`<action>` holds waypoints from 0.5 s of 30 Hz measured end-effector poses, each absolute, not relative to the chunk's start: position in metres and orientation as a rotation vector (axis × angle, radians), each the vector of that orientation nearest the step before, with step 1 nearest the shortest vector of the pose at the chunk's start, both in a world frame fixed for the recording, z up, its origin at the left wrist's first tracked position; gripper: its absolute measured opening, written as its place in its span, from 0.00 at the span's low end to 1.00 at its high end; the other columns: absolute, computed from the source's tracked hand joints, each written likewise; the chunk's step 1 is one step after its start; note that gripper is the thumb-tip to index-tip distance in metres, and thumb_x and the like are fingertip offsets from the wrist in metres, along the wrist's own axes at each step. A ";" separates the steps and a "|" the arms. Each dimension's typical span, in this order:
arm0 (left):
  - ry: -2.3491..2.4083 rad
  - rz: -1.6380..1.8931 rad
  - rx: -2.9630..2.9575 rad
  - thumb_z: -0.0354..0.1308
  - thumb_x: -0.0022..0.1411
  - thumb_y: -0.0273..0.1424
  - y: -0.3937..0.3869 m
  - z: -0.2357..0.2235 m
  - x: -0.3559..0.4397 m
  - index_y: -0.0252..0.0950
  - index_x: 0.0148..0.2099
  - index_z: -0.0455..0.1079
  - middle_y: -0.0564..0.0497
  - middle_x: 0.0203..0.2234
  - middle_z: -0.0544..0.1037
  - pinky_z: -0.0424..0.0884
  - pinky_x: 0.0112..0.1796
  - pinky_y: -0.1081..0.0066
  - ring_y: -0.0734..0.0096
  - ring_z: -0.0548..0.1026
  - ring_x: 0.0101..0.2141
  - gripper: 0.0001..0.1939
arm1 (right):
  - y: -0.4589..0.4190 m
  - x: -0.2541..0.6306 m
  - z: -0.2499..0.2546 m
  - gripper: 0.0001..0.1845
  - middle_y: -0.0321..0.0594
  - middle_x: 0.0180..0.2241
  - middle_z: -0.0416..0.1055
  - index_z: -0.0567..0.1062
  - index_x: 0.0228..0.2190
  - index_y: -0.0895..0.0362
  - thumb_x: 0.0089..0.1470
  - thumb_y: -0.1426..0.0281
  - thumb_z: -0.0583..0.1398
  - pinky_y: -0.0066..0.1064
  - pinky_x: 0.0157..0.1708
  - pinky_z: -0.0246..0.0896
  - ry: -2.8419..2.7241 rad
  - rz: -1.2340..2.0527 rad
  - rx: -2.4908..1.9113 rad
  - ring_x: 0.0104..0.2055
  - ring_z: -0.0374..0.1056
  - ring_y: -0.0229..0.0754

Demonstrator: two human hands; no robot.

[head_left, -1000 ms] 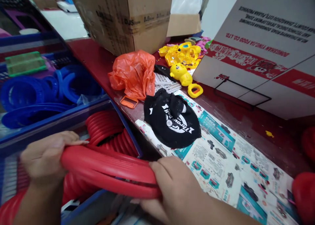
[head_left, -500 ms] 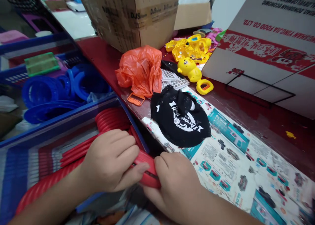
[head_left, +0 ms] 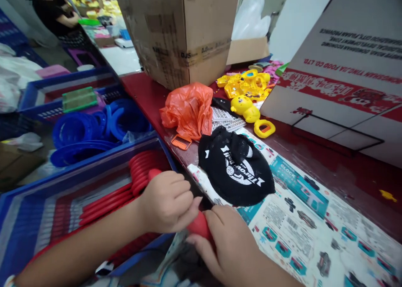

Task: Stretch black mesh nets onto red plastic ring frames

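Note:
Both my hands are closed around a red curved plastic piece [head_left: 200,226] in front of me, just off the table's near edge. My left hand [head_left: 169,201] wraps it from above, its thumb lying along the top. Gripping the other end is my right hand [head_left: 228,234], its thumb underneath. Most of the piece is hidden by my fingers. Under my left arm, a blue basket [head_left: 103,163] holds stacked red plastic rings [head_left: 140,167] that look similar. Beyond my right hand lies a black mesh pouch [head_left: 238,193] with white "Throw Ball" print.
An orange plastic bag [head_left: 188,111], yellow toy parts [head_left: 248,109] and a cardboard box [head_left: 176,36] stand on the red table [head_left: 138,86]. A white-and-red carton [head_left: 333,69] is at right. Blue rings [head_left: 72,130] fill another basket at left. A person [head_left: 59,17] is far left.
The view has shifted, so the table items sit lower and a person appears at far left. My left hand has turned, and its thumb now points up along the red piece.

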State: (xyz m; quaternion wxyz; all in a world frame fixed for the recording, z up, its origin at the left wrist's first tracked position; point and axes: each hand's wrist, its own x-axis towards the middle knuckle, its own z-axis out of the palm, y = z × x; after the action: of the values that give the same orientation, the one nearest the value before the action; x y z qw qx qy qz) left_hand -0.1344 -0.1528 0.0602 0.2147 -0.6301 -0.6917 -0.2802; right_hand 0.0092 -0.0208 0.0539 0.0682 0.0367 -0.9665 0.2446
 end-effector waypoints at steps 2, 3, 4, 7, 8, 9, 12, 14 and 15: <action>-1.934 -0.852 -1.753 0.52 0.61 0.23 -0.158 0.071 -0.133 0.37 0.17 0.59 0.55 0.13 0.59 0.50 0.22 0.64 0.71 0.54 0.19 0.20 | -0.021 0.010 0.071 0.23 0.43 0.26 0.69 0.72 0.27 0.59 0.64 0.57 0.49 0.33 0.28 0.52 -2.887 0.709 0.148 0.28 0.61 0.43; -1.950 -0.888 -1.755 0.52 0.61 0.21 -0.161 0.076 -0.133 0.37 0.17 0.58 0.55 0.13 0.58 0.50 0.22 0.64 0.72 0.54 0.19 0.20 | -0.020 0.010 0.080 0.23 0.42 0.25 0.69 0.72 0.27 0.59 0.63 0.56 0.50 0.33 0.27 0.52 -2.892 0.711 0.155 0.27 0.61 0.42; -1.971 -0.922 -1.746 0.52 0.61 0.21 -0.163 0.081 -0.133 0.38 0.17 0.57 0.56 0.13 0.58 0.50 0.22 0.65 0.72 0.54 0.19 0.20 | -0.019 0.011 0.089 0.23 0.41 0.25 0.69 0.72 0.27 0.59 0.62 0.54 0.52 0.32 0.26 0.52 -2.912 0.739 0.160 0.27 0.61 0.41; -2.070 -0.992 -1.658 0.52 0.62 0.20 -0.168 0.086 -0.136 0.37 0.19 0.57 0.57 0.14 0.57 0.52 0.21 0.67 0.75 0.56 0.18 0.20 | -0.012 0.015 0.102 0.24 0.39 0.29 0.72 0.73 0.31 0.58 0.49 0.48 0.63 0.31 0.28 0.56 -3.009 0.839 0.130 0.29 0.65 0.41; -2.105 -1.004 -1.605 0.52 0.63 0.21 -0.168 0.084 -0.138 0.37 0.19 0.58 0.57 0.14 0.57 0.52 0.20 0.68 0.76 0.56 0.17 0.20 | -0.010 0.017 0.100 0.25 0.39 0.30 0.72 0.73 0.32 0.59 0.47 0.49 0.65 0.31 0.28 0.56 -3.026 0.814 0.078 0.30 0.66 0.42; -2.140 -1.010 -1.556 0.51 0.64 0.22 -0.167 0.081 -0.141 0.37 0.19 0.58 0.58 0.13 0.57 0.52 0.20 0.69 0.77 0.56 0.16 0.20 | -0.008 0.018 0.096 0.24 0.39 0.30 0.72 0.73 0.32 0.59 0.47 0.49 0.65 0.31 0.28 0.56 -3.032 0.757 0.016 0.30 0.66 0.42; -2.252 -0.996 -1.585 0.47 0.68 0.30 -0.162 0.066 -0.149 0.37 0.23 0.62 0.54 0.16 0.65 0.59 0.22 0.70 0.74 0.64 0.19 0.19 | -0.006 0.015 0.081 0.21 0.40 0.26 0.70 0.73 0.29 0.59 0.53 0.52 0.62 0.31 0.27 0.54 -3.025 0.589 -0.088 0.28 0.64 0.41; -2.278 -0.962 -1.720 0.42 0.69 0.39 -0.158 0.054 -0.153 0.36 0.29 0.67 0.48 0.23 0.73 0.65 0.28 0.67 0.67 0.71 0.26 0.20 | -0.006 0.009 0.076 0.21 0.40 0.25 0.69 0.74 0.29 0.60 0.54 0.53 0.61 0.31 0.26 0.52 -3.060 0.594 -0.111 0.27 0.64 0.41; -2.268 -0.945 -1.764 0.41 0.68 0.43 -0.157 0.047 -0.155 0.35 0.32 0.69 0.46 0.26 0.75 0.67 0.30 0.65 0.64 0.72 0.28 0.22 | -0.005 0.006 0.076 0.21 0.40 0.25 0.69 0.74 0.29 0.60 0.53 0.53 0.62 0.31 0.26 0.52 -3.079 0.633 -0.140 0.28 0.64 0.40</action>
State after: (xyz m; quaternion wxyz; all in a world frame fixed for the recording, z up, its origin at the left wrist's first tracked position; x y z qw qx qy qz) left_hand -0.1554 -0.1569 0.0475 0.0584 -0.5822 -0.7486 -0.3118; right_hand 0.0062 -0.0050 0.0760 -0.0025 -0.0446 -0.9786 0.2011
